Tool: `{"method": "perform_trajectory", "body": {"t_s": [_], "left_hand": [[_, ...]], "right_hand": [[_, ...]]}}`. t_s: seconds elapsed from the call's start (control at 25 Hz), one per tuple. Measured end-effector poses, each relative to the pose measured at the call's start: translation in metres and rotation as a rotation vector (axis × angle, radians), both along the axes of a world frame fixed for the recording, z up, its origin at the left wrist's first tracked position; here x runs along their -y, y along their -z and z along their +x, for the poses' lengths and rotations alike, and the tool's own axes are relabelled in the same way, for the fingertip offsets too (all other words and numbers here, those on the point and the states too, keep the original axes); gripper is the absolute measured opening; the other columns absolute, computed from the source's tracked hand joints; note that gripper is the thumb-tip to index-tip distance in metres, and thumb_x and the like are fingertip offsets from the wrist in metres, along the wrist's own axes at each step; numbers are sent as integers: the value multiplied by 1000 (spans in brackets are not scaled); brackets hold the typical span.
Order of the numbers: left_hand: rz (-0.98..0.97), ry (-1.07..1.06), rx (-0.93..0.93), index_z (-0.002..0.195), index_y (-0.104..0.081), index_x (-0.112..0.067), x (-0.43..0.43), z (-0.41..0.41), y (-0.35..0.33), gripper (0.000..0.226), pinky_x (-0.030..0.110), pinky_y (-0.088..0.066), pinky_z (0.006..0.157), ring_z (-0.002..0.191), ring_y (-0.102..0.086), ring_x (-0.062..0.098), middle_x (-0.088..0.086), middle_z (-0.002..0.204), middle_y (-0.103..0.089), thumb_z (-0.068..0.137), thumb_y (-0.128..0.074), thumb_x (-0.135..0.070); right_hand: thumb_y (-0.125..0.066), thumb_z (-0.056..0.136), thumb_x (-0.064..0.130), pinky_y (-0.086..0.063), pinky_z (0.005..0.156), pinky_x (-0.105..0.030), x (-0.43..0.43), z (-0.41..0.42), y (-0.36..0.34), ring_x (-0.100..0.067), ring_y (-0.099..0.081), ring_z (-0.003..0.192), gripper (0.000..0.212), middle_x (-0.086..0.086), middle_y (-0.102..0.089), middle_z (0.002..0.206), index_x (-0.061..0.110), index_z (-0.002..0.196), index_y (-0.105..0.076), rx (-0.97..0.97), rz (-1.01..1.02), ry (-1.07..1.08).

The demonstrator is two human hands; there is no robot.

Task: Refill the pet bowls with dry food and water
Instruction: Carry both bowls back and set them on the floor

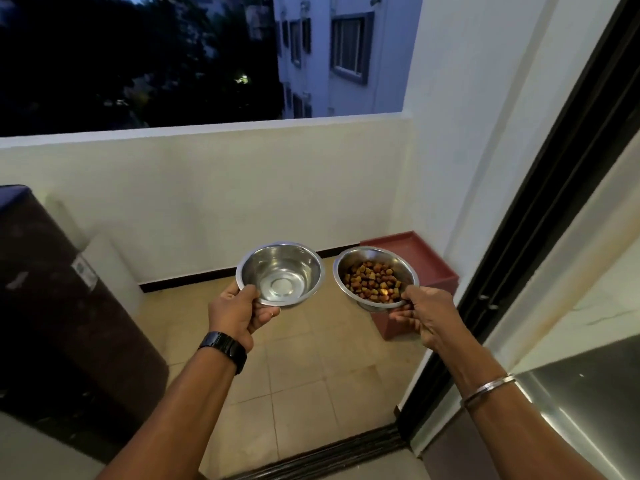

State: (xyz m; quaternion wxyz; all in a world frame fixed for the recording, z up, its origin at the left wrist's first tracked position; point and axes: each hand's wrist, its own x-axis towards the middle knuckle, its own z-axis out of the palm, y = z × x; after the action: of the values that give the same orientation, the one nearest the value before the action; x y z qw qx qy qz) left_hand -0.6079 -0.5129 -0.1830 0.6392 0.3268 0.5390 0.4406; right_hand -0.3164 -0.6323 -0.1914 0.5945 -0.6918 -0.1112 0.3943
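My left hand (pixel 239 313) grips the near rim of a steel bowl (pixel 281 271) that holds clear water, thumb inside the rim and fingers under it. My right hand (pixel 424 313) holds a second steel bowl (pixel 375 258) the same way; dry brown and yellow kibble (pixel 372 280) fills its bottom. Both bowls hang side by side in the air above the balcony floor, level and apart from each other. A dark red stand (pixel 426 258) sits on the floor in the far right corner, partly hidden behind the food bowl.
A tall dark brown appliance (pixel 62 306) stands at the left. The low balcony wall (pixel 207 188) closes the far side. A black sliding door frame (pixel 540 237) runs along the right, its floor track (pixel 322 455) crossing below me. Beige tiles (pixel 311 375) cover the floor.
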Motion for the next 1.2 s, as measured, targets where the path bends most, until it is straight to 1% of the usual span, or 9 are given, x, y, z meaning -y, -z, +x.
{"method": "perform_trajectory", "body": {"t_s": [0.16,0.36,0.48,0.56,0.76,1.08,1.2], "left_hand": [[13,-106,13,128,-69,-11,-14,7,5,39,21,-53,38,48,-73,26,13,60,-74,96,-53,6],[22,-218,20,113,-71,-13,-26,22,7,32,21,-52,37,46,-72,25,14,60,-73,96,-53,7],[14,-242,10,110,-70,-14,-39,27,11,31,20,-52,37,45,-72,25,14,60,-73,96,-52,7],[1,-255,5,110,-70,-14,-53,30,15,30,20,-52,36,45,-71,24,15,60,-73,97,-52,7],[-11,-269,4,108,-70,-16,-100,32,30,28,21,-54,37,45,-72,23,19,68,-74,99,-54,5],[-9,-261,-23,115,-71,-13,-192,35,42,33,20,-53,37,45,-72,24,13,63,-73,96,-53,7],[-13,-253,-28,120,-71,-12,-230,39,48,36,21,-53,37,46,-72,24,11,61,-73,96,-53,7]], "right_hand": [[-55,102,-1,-53,34,-22,-42,15,-1,-17,-64,35,12,-19,-69,54,-7,99,-65,20,12,-110],[-53,102,0,-52,33,-21,-89,37,-1,-16,-63,34,15,-15,-66,49,-5,97,-65,40,7,-218],[-53,103,0,-52,33,-21,-113,45,5,-16,-64,34,15,-16,-67,50,-6,98,-65,27,-9,-254],[-53,101,0,-50,33,-21,-132,50,10,-16,-63,34,14,-17,-67,51,-6,97,-66,19,-27,-261],[-54,100,-1,-49,31,-20,-183,55,24,-15,-61,32,12,-19,-66,54,-5,96,-65,22,-51,-248],[-54,99,-2,-48,31,-20,-271,57,42,-17,-62,32,12,-15,-65,48,-4,93,-65,10,-46,-217],[-54,97,-1,-47,31,-20,-309,58,55,-18,-62,33,12,-20,-67,54,-4,94,-65,12,-59,-216]]}}
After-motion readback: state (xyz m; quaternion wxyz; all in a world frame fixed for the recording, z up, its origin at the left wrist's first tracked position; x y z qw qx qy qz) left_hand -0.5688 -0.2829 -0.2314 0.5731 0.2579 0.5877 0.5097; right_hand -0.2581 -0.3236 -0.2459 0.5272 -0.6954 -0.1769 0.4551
